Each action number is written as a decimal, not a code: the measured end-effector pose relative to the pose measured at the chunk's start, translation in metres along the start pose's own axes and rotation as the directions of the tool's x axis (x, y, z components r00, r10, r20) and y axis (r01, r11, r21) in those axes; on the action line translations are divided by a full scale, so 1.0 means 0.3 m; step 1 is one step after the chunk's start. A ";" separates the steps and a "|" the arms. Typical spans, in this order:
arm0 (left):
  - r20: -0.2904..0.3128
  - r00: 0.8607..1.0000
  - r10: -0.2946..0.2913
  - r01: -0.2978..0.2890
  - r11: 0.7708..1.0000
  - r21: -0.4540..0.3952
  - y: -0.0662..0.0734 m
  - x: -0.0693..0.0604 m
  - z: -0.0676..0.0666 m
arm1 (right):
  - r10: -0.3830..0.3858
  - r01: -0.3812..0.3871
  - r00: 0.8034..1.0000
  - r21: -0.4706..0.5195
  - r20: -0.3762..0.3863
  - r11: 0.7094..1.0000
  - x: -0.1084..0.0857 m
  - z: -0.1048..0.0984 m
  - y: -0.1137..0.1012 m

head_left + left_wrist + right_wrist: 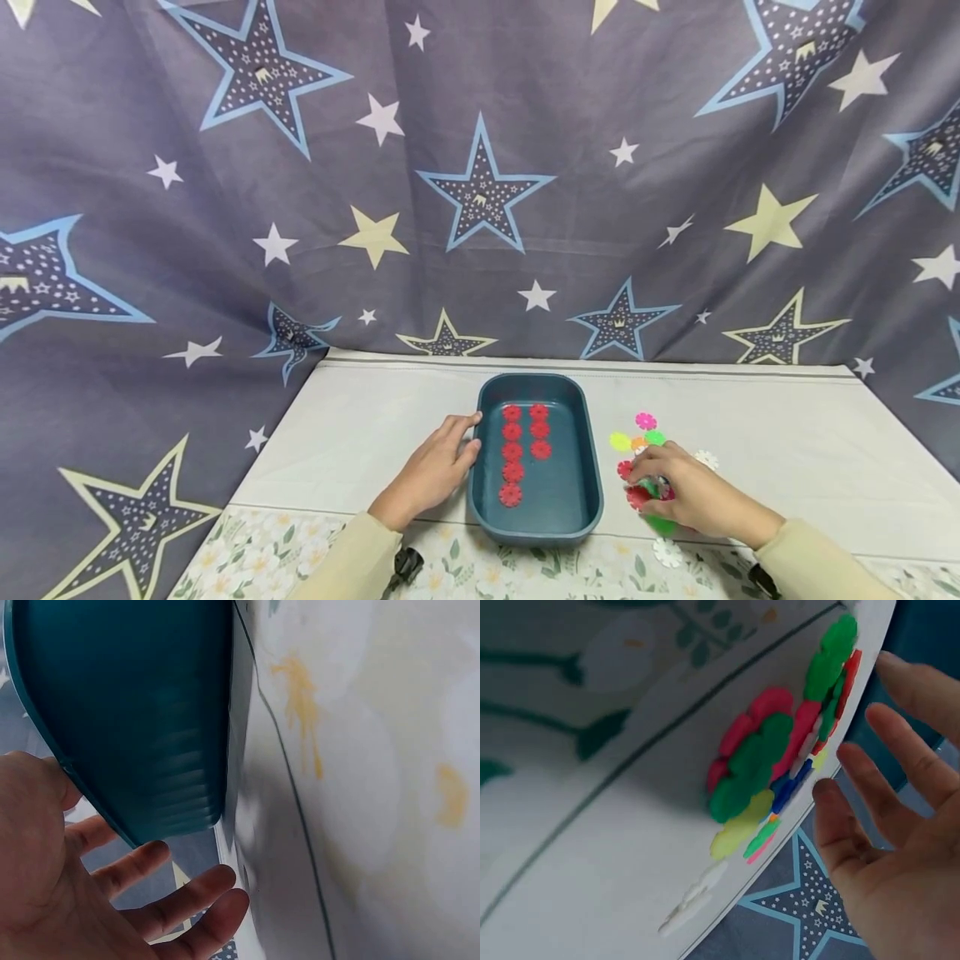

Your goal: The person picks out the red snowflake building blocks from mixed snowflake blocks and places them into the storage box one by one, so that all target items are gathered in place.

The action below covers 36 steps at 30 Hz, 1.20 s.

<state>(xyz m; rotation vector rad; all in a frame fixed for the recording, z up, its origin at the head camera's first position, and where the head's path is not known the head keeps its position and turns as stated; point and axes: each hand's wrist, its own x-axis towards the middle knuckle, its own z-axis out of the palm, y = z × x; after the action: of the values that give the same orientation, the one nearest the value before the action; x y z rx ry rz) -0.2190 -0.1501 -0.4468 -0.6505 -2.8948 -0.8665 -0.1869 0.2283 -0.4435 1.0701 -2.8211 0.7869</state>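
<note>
At the left wall of a dark teal tray (562,492), my left hand (437,467) touches the rim with thumb and index finger. In the left wrist view, the other fingers of the left hand (112,892) spread loosely beside the tray (135,712). Red flower-shaped discs (512,451) lie in two columns inside, the left one longer. My right hand (693,492) hovers over a loose pile of colored discs, its thumb near a red disc (637,497). The right wrist view shows its fingers apart with nothing between them, near a green disc (751,766).
Around the right hand lie a pink disc (646,422), a yellow disc (619,442) and white discs, one white disc (667,552) nearest the front. A floral cloth (255,542) covers the table's front part. A star-patterned curtain (480,275) hangs behind.
</note>
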 end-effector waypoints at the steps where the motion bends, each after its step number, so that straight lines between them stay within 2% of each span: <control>1: 0.002 1.000 -0.001 0.001 1.000 0.002 0.000 0.000 0.001 | 0.007 -0.007 1.000 0.007 0.007 1.000 0.006 0.000 0.001; 5: 0.004 1.000 -0.008 0.008 1.000 -0.002 0.003 0.000 0.001 | 0.022 -0.022 1.000 -0.016 0.002 1.000 0.032 0.003 0.016; 10: 0.003 1.000 -0.010 0.010 1.000 0.000 0.003 0.001 0.002 | 0.017 -0.022 0.998 -0.081 -0.057 0.996 0.052 0.022 0.029; 15: 0.003 1.000 -0.011 0.011 1.000 -0.001 0.003 0.001 0.001 | 0.088 -0.102 0.989 -0.117 -0.117 0.988 0.074 0.043 0.017; 21: 0.004 1.000 -0.017 0.017 1.000 0.005 0.001 0.002 0.003 | 0.176 -0.211 0.965 -0.174 -0.196 0.962 0.100 0.071 -0.011; 29: 0.004 1.000 -0.016 0.016 1.000 0.003 -0.001 0.000 0.004 | 0.245 -0.283 0.950 -0.200 -0.193 0.938 0.114 0.076 -0.032; 36: 0.007 1.000 -0.016 0.016 1.000 -0.004 0.006 0.002 0.001 | 0.252 -0.281 0.949 -0.144 -0.190 0.949 0.125 0.069 -0.021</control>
<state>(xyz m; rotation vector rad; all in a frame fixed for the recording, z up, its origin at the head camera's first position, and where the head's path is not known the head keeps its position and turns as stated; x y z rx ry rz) -0.2188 -0.1484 -0.4461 -0.6326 -2.9088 -0.8746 -0.2085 0.1915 -0.4514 0.5752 -2.8558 0.6036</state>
